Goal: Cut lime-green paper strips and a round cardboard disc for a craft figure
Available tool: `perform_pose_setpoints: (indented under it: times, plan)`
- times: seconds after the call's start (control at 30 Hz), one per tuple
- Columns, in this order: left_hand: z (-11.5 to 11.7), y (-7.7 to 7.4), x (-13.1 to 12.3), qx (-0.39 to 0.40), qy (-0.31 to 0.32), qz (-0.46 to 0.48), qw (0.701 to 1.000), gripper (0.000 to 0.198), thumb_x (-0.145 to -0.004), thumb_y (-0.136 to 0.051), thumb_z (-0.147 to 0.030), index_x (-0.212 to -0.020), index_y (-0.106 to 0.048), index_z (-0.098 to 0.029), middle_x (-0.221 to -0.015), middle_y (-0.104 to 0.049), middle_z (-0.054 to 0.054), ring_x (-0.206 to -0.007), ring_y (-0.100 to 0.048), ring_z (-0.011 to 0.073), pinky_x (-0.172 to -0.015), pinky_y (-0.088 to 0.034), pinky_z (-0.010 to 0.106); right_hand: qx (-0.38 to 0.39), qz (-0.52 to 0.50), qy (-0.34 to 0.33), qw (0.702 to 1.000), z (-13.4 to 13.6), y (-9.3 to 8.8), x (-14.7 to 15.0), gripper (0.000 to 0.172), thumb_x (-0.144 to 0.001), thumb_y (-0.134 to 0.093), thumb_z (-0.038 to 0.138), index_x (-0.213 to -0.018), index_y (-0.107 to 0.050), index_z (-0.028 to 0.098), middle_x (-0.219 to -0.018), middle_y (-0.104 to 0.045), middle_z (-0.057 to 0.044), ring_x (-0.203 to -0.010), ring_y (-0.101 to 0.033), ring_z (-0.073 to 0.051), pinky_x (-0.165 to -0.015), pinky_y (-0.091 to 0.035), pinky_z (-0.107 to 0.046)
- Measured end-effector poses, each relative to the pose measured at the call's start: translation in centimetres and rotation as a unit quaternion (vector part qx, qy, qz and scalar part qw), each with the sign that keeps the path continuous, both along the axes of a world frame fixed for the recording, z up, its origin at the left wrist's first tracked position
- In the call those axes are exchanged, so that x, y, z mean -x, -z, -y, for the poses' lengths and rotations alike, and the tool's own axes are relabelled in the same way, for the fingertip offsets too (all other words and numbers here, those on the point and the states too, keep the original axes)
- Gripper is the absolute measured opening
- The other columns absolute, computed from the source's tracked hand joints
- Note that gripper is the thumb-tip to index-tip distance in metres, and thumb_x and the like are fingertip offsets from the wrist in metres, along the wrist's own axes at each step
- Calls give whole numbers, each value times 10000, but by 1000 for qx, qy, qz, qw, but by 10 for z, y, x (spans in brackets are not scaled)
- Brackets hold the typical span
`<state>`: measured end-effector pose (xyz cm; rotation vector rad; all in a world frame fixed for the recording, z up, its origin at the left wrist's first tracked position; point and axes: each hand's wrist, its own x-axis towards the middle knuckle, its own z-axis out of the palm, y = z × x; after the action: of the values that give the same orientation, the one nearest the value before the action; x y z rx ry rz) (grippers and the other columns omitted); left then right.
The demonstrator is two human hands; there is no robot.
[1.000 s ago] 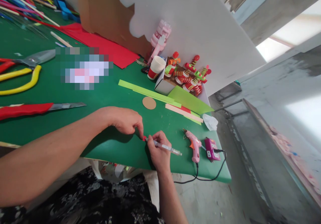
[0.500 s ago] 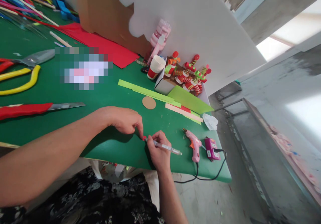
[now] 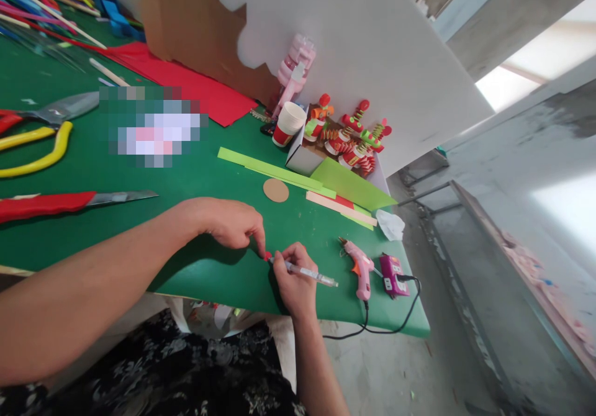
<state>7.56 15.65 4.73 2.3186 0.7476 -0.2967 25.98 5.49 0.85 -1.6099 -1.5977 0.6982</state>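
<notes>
A small red piece [image 3: 267,256] lies on the green tabletop near its front edge. The index fingertip of my left hand [image 3: 235,225] presses down on it, the other fingers curled in. From the right, my right hand [image 3: 297,279] grips a clear-barrelled pen [image 3: 313,274] between thumb and fingers. The pen's tip meets the red piece beside my left fingertip; any mark there is too small to see. Just beyond my hands lies a round brown cardboard disc [image 3: 276,190].
Light green strips [image 3: 279,172] lie beyond the disc. A pink glue gun [image 3: 361,270] and purple power socket [image 3: 393,276] sit at right, cable over the edge. A utility knife [image 3: 69,202] and shears [image 3: 56,118] lie left. A paper cup [image 3: 289,124] stands beside a box [image 3: 305,155] of figures.
Both hands, the pen and the red piece keep nearly the same places. The view has shifted very slightly.
</notes>
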Motion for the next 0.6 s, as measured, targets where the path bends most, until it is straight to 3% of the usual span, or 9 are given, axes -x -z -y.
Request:
perform_pose_setpoints:
  times: [0.6]
  plan:
    - [-1,5,1,14,-10,14,1000,605,-668,-508,-111,-1138,-739,-412,-897,-791,-4,-703,-629,187,-628,-409,270,-4,1,2,1000,1,1,-1,236,-788,-539,343,-606,-432,238,-505,-405,78,-453,-343,-97,-456,-289,-215]
